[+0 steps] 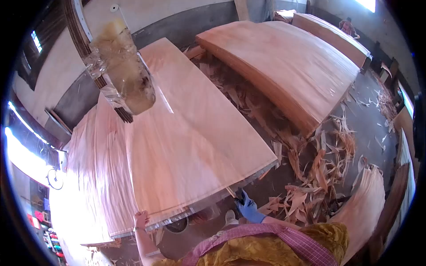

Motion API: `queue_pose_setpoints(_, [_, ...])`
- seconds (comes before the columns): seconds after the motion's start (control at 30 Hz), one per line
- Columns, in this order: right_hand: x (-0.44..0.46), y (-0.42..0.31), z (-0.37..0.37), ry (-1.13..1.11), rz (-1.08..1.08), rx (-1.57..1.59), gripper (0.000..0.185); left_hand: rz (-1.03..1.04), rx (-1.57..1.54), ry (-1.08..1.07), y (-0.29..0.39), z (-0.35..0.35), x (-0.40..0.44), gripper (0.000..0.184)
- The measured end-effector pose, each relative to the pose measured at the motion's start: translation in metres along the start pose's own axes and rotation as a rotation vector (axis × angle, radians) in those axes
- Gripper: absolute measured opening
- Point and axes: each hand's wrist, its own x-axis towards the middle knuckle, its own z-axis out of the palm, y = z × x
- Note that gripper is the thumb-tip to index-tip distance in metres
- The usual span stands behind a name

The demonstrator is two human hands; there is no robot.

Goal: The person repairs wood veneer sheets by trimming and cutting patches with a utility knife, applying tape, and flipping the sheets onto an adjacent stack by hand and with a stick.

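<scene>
Pinched veneer sheet point(191, 142) in left fingers point(141, 217), gripped stick point(230, 191) in right fingers point(241, 202); best kept sheet flat between both.

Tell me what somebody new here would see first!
Probably the huge pinkish wood sheet across the middle, with the person's left hand at its near edge. Next might come the plastic-wrapped yellowish lump at upper left, or the blue-gloved right hand near the bottom. Messy wood scraps lie to the right.
</scene>
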Motion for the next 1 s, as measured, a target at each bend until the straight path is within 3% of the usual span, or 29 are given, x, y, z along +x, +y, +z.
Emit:
queue_pose_setpoints(0.13, [0.055, 0.007, 0.028, 0.107, -0.176, 0.307, 0.069, -0.047, -0.006, -0.097, -0.011, -0.003, 0.012, 0.017])
queue_pose_setpoints(0.23, [0.085, -0.004, 0.02, -0.067, 0.046, 0.343, 0.068, -0.04, 0.033, -0.122, -0.01, 0.004, 0.01, 0.019])
queue_pose_setpoints(0.37, [0.122, 0.013, 0.002, -0.043, -0.019, 0.599, 0.051, -0.078, 0.042, -0.177, 0.01, 0.033, -0.009, 0.019])
queue_pose_setpoints(0.47, [0.129, -0.037, -0.093, -0.151, 0.344, 0.67, 0.038, -0.08, -0.048, -0.243, 0.035, 0.083, -0.032, 0.018])
queue_pose_setpoints(0.57, [0.163, 0.005, -0.162, -0.213, 0.353, 0.827, 0.032, -0.051, -0.078, -0.351, 0.06, 0.155, -0.063, 0.018])
queue_pose_setpoints(0.67, [0.188, 0.02, -0.285, -0.242, 0.399, 0.979, 0.023, -0.035, -0.035, -0.395, 0.083, 0.259, -0.092, 0.023])
queue_pose_setpoints(0.77, [0.213, 0.051, -0.409, -0.21, 0.453, 0.968, 0.024, 0.01, -0.055, -0.528, 0.11, 0.367, -0.143, 0.026])
queue_pose_setpoints(0.9, [0.258, 0.1, -0.546, -0.188, 0.404, 0.958, 0.026, -0.048, -0.038, -0.532, 0.181, 0.51, -0.252, 0.022])
queue_pose_setpoints(1.0, [0.297, 0.126, -0.634, -0.129, 0.395, 0.849, 0.025, -0.012, -0.071, -0.616, 0.199, 0.612, -0.271, 0.023])
